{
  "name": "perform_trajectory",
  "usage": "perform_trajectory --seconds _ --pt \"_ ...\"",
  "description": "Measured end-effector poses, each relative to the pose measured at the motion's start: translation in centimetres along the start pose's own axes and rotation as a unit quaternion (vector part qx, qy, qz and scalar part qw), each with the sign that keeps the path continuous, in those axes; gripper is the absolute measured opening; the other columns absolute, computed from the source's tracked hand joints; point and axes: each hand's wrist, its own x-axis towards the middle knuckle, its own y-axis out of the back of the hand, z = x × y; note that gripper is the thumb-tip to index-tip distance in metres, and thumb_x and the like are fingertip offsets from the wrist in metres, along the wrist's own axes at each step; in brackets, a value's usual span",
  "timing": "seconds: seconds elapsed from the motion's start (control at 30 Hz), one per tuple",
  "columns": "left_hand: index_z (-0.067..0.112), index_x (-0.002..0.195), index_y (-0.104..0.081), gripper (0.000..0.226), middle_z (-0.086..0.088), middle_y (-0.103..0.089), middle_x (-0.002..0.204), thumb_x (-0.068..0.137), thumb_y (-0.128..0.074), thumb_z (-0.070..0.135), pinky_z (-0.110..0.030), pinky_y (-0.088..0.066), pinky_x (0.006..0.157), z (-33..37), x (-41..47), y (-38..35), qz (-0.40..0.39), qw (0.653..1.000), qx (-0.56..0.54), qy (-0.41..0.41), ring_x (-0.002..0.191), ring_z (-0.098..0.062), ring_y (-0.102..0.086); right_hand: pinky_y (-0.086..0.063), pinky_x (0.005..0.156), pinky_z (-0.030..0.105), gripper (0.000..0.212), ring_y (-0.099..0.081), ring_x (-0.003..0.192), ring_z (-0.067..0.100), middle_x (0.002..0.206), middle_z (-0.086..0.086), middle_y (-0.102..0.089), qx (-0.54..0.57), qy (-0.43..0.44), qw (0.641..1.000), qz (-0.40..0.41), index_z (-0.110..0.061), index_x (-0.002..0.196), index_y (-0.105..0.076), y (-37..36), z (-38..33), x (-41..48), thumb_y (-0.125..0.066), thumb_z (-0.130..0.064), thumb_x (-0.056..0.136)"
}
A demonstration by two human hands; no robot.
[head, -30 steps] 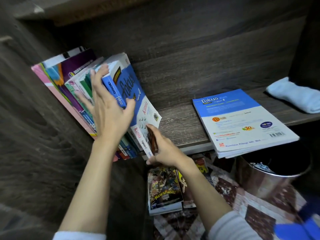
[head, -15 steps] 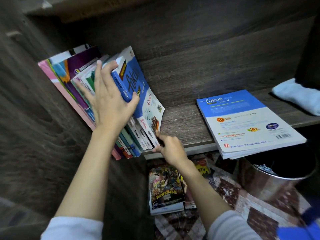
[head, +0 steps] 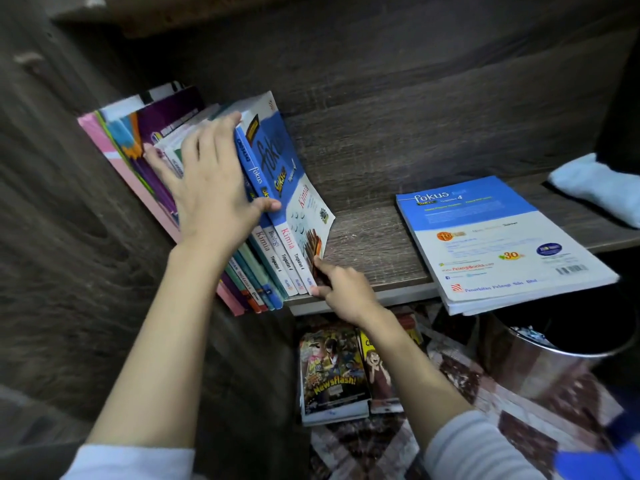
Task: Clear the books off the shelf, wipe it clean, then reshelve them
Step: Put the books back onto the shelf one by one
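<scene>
Reshelving well underway, I'd judge: row of books (head: 194, 188) stands leaning against the shelf's left wall (head: 52, 202), outermost blue Kimia book (head: 287, 174) tilted. My left hand (head: 211, 188) lies spread flat on the spines, gripping nothing; right hand (head: 341, 289) pinches that book's bottom corner. 1 book (head: 498, 244) lies flat, overhanging the shelf (head: 374, 244) edge, not yet shelved. Bare board between. Cloth (head: 595, 188) far right.

Two hands: left hand (head: 211, 199) and right hand (head: 343, 292). One leaning row of books (head: 263, 216), too tightly packed to count exactly. One flat book (head: 498, 240) on the shelf (head: 374, 251). One cloth (head: 595, 185). Two comics (head: 332, 372) below. One metal bin (head: 540, 362).
</scene>
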Motion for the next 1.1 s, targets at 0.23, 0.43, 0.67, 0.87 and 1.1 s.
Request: perform_trajectory --seconds 0.23,0.43,0.67,0.87,1.1 --pt "0.015 0.147 -0.022 0.104 -0.005 -0.028 0.151 0.065 -0.08 0.042 -0.06 0.009 0.109 0.1 -0.3 -0.7 0.016 1.0 0.006 0.008 0.142 -0.024 -0.018 -0.044 0.089 0.037 0.057 -0.054 0.117 0.031 0.131 0.01 -0.057 -0.018 -0.01 0.998 0.06 -0.023 0.148 -0.029 -0.5 -1.0 -0.6 -0.053 -0.027 0.096" --pt "0.016 0.149 -0.016 0.104 -0.004 -0.021 0.154 0.068 -0.076 0.043 -0.06 0.01 0.109 -0.1 -0.3 -1.0 0.0 1.0 0.019 0.016 0.144 -0.022 -0.011 -0.043 0.094 0.036 0.054 -0.05 0.122 0.026 0.136 0.007 -0.052 0.013 -0.019 0.994 0.11 -0.018 0.144 -0.033 -1.8 -1.4 -1.0 -0.054 -0.018 0.094" --pt "0.013 0.148 0.016 0.11 -0.002 0.017 0.157 0.08 -0.068 0.035 -0.058 0.01 0.109 1.0 -1.0 -0.8 -0.047 0.998 0.013 0.046 0.145 -0.021 0.015 -0.014 0.116 0.036 0.056 -0.013 0.146 0.023 0.153 0.002 -0.031 -0.022 0.026 0.998 0.054 -0.018 0.151 -0.019 -1.6 -0.9 -2.2 -0.04 -0.013 0.099" --pt "0.015 0.15 0.007 0.086 -0.005 0.014 0.158 0.088 -0.053 0.014 -0.058 0.005 0.111 5.5 -4.0 -1.0 0.012 0.992 -0.06 0.106 0.145 -0.027 0.013 -0.024 0.112 0.033 0.043 -0.039 0.134 0.026 0.139 0.008 -0.051 -0.011 0.059 0.972 0.228 -0.01 0.13 -0.055 4.6 1.1 -3.9 -0.05 -0.009 0.088" --pt "0.019 0.143 -0.034 0.053 -0.003 -0.034 0.149 0.092 -0.049 0.02 -0.048 -0.018 0.111 14.3 -8.2 -4.1 -0.084 0.94 -0.254 0.211 0.139 -0.024 -0.026 -0.029 0.103 0.037 0.033 -0.041 0.127 0.031 0.136 0.011 -0.051 -0.09 -0.119 0.937 0.317 -0.006 0.121 -0.061 12.9 7.3 -7.8 -0.052 -0.016 0.09"
